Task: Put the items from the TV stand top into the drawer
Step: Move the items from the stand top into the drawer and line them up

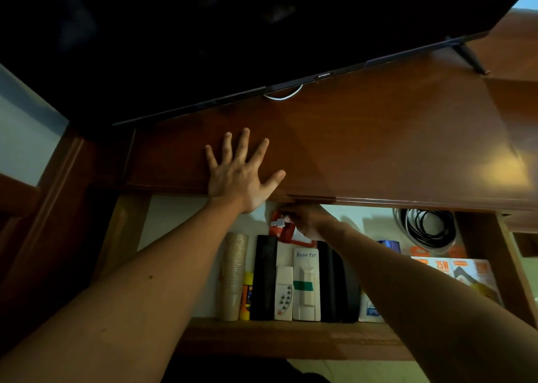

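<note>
Below, cups [234,275], remotes [283,294], cable coil [426,227] around right hand [310,221].

The scene is looking dim and warm-toned overall. A soft yellowish glare is pooling on the polished TV stand top [378,150] at the right, while the television screen [203,33] is reading as almost pure black with only faint reflections. The open drawer [291,339] is catching more light on its pale floor, though shadow is falling under the stand's front edge. The wide-angle lens is bending straight edges toward the corners, and the forearms nearest the camera are appearing soft and slightly blurred.
</note>
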The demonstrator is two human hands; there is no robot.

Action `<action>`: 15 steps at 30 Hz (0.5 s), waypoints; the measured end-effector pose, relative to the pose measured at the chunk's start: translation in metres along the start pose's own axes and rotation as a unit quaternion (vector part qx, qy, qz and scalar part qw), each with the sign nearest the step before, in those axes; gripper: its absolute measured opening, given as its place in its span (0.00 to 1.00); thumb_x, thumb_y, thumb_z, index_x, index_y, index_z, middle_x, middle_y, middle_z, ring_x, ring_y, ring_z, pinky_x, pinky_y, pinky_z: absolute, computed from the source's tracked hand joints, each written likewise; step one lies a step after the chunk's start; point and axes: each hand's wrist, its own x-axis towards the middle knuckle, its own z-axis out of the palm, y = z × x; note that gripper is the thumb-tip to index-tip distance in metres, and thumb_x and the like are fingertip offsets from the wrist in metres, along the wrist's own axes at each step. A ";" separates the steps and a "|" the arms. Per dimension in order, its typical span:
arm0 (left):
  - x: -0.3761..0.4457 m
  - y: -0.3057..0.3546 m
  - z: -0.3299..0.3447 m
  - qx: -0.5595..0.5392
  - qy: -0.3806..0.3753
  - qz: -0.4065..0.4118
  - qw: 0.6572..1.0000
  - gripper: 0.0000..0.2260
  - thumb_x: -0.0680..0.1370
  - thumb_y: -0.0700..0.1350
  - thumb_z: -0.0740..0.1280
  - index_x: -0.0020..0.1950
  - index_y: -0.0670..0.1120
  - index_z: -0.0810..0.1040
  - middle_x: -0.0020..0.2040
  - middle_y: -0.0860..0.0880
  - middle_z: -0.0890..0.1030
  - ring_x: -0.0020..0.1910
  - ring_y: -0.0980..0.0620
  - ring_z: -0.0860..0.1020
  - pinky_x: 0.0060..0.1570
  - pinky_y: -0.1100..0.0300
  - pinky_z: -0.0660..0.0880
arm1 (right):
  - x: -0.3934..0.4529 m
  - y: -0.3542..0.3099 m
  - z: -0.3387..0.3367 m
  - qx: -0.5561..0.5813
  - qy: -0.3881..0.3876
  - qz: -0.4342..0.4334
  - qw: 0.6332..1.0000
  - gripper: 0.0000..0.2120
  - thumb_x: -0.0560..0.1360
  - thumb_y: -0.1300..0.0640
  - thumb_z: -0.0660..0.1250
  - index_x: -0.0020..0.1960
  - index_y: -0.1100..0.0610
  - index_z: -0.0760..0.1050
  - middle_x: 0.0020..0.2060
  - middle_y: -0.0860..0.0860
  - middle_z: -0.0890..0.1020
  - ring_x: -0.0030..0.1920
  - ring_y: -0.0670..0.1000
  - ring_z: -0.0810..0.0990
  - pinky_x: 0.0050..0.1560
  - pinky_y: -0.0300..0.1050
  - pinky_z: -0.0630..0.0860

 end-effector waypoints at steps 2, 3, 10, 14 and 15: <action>0.000 0.000 0.000 0.002 -0.006 -0.002 1.000 0.39 0.73 0.77 0.41 0.81 0.62 0.47 0.83 0.48 0.45 0.80 0.38 0.42 0.72 0.29 0.43 | -0.004 -0.003 -0.005 -0.052 -0.024 -0.025 0.998 0.12 0.80 0.56 0.64 0.62 0.55 0.79 0.67 0.54 0.77 0.59 0.49 0.77 0.67 0.49 0.71; 0.000 0.000 -0.001 0.004 -0.008 -0.003 1.000 0.39 0.73 0.77 0.40 0.81 0.62 0.47 0.83 0.48 0.44 0.80 0.39 0.42 0.72 0.29 0.43 | -0.007 -0.012 -0.010 -0.066 -0.054 -0.011 0.996 0.14 0.82 0.56 0.63 0.66 0.53 0.77 0.66 0.48 0.75 0.61 0.47 0.74 0.68 0.47 0.68; 0.000 0.001 -0.002 0.005 -0.013 -0.006 1.000 0.38 0.73 0.77 0.40 0.80 0.62 0.46 0.83 0.49 0.43 0.80 0.39 0.41 0.73 0.30 0.42 | -0.011 -0.011 -0.015 -0.140 -0.062 -0.061 0.986 0.18 0.80 0.53 0.66 0.70 0.50 0.74 0.66 0.44 0.74 0.65 0.45 0.70 0.67 0.35 0.59; 0.001 0.001 -0.001 0.007 -0.010 -0.003 1.000 0.39 0.73 0.77 0.40 0.80 0.62 0.46 0.83 0.49 0.44 0.80 0.39 0.42 0.73 0.30 0.42 | -0.016 -0.011 -0.008 -0.157 0.002 -0.091 0.983 0.20 0.81 0.60 0.64 0.71 0.48 0.73 0.71 0.49 0.73 0.72 0.52 0.68 0.73 0.41 0.60; 0.001 0.001 -0.001 0.007 -0.010 -0.004 1.000 0.39 0.73 0.77 0.40 0.80 0.62 0.46 0.83 0.49 0.43 0.80 0.39 0.41 0.73 0.30 0.42 | -0.018 -0.008 -0.006 -0.173 0.021 -0.099 0.980 0.20 0.81 0.58 0.64 0.72 0.47 0.73 0.71 0.50 0.72 0.72 0.53 0.68 0.72 0.42 0.60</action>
